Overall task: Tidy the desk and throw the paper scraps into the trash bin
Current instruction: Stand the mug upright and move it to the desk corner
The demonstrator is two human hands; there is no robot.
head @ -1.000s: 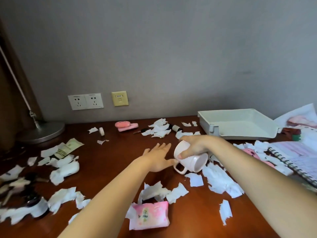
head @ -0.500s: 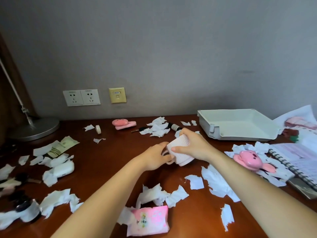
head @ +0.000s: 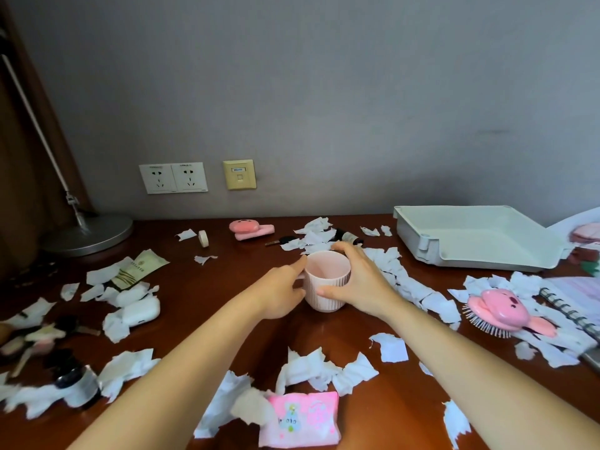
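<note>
Standing upright on desk (head: 227, 287): pink cup (head: 326, 271)

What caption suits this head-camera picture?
Left hand and right hand steady an upright pink cup amid paper scraps on a desk.

Bare table (head: 207, 287) runs forward from the wall sockets (head: 173, 178), between the litter on the left and the cup (head: 328, 284) standing mid-table. A second open patch lies just in front of the cup. On the left, paper scraps (head: 126, 365), a white case (head: 141, 311), a dark bottle (head: 76, 384) and the lamp base (head: 87, 233) crowd the way. On the right, a band of scraps leads back to the tray (head: 480, 264), with the hairbrush (head: 496, 311) and notebook (head: 568, 306) beyond. Near the front edge a pink packet (head: 300, 423) sits among scraps, and the wood to its right is open.
</note>
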